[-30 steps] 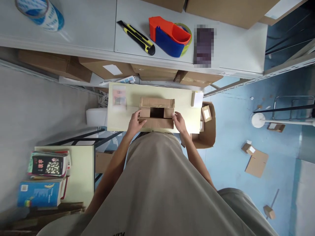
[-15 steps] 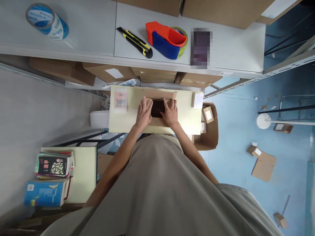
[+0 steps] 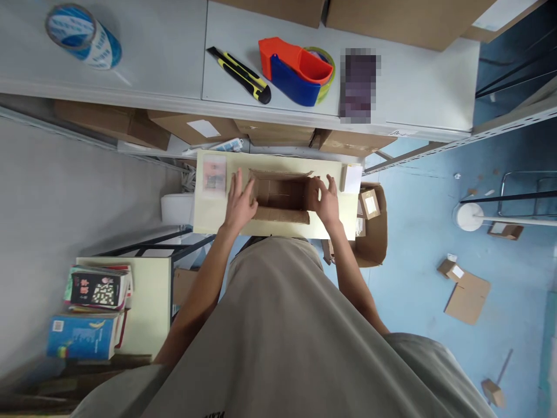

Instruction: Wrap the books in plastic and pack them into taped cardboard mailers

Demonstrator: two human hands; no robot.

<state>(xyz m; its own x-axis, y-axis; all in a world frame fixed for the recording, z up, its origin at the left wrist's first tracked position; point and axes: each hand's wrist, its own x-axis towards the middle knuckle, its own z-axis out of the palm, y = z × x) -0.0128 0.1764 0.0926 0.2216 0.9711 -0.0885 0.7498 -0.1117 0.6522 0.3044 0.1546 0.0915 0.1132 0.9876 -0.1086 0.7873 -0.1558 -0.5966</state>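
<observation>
An open cardboard box (image 3: 285, 200) lies on the pale yellow table in front of me, its brown inside showing. The near flap (image 3: 282, 216) is folded outward toward me. At the box's left end is my left hand (image 3: 240, 202), fingers spread, the fingertips by the edge there. Across from it, my right hand (image 3: 327, 202) is at the right end flap with bent fingers held apart. Whether those fingers press on the flap is hard to make out. Neither hand appears to grip anything.
A white shelf ahead carries a box cutter (image 3: 239, 75), a red and blue tape dispenser (image 3: 296, 72) and a blue-white tape roll (image 3: 85, 38). A small white box (image 3: 351, 179) sits at the table's right end. Below it stands a large carton (image 3: 376, 232). Books (image 3: 82, 337) lie lower left.
My hands have moved apart, left and right, from the middle of the box to its two ends. The end flaps have swung outward, and more of the inside shows.
</observation>
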